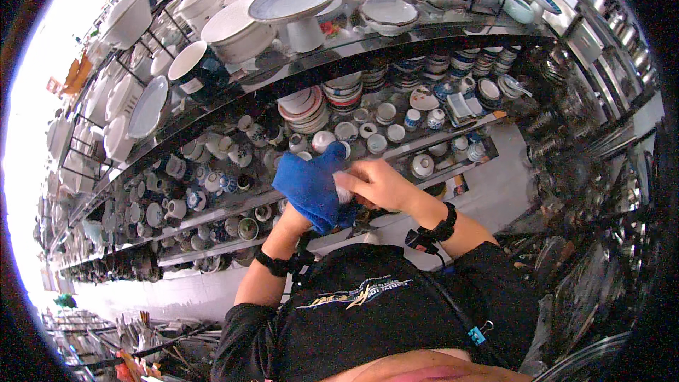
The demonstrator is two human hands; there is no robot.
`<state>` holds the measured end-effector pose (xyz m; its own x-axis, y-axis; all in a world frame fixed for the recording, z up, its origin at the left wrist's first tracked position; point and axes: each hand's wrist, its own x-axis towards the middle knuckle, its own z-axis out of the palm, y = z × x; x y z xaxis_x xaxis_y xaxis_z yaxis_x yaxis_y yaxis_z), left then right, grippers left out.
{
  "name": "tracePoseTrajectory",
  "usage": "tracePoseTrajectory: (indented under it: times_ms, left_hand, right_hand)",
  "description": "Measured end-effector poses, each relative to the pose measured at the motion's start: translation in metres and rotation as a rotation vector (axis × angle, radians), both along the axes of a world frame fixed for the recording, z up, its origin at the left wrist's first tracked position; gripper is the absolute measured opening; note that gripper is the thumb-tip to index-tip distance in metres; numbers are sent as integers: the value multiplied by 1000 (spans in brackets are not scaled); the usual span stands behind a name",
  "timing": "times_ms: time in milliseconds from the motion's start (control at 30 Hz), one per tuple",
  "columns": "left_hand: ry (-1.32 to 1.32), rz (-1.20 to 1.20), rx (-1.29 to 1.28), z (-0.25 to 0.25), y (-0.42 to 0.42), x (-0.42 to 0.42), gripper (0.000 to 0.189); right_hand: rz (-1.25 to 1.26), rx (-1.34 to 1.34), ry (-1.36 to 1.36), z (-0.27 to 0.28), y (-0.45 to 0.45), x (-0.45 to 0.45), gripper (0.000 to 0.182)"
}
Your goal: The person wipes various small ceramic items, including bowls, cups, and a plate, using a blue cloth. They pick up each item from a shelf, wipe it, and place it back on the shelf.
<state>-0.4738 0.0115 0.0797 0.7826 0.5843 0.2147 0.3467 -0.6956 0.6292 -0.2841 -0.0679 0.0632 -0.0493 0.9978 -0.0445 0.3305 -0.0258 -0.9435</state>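
Observation:
A blue cloth (313, 185) drapes over my left hand (301, 216) and hides its fingers. Against the cloth's right side is a small white piece (344, 191), blurred and probably ceramic. My right hand (379, 183) pinches it between curled fingers, partly covering it. Both hands are held together in front of my chest, above the shelf edge. Just beyond the cloth, a white lidded jar (323, 140) and a small round cup (377, 143) stand on the middle shelf.
The upper shelf holds a footed blue-grey plate (294, 0), a large white bowl (233, 32) and a dark cup (196, 66). Stacked plates (302, 111) stand on the middle shelf. A lidded pot (423, 165) sits lower. Metal utensils (610, 132) crowd the right side.

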Motion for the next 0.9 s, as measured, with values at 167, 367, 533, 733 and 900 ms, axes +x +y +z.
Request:
tracePoseTrajectory:
  times_ms: [167,367,533,733,900]
  left_hand:
    - [-225,-164,-7,-55,12,1,57]
    - [-417,-193,-603,-76,29,-10,58]
    - [-380,-171,-308,-29,11,-19,58]
    - [-85,48,124,-19,8,-45,54]
    - [-400,126,-219,-55,14,-68,54]
  right_hand:
    - [-54,-191,39,1,-8,16,63]
    - [-58,411,-172,26,-16,-12,39]
    - [-23,184,-109,15,-10,-17,47]
    - [54,-327,-70,21,20,-32,71]
    - [86,298,-177,16,26,-59,45]
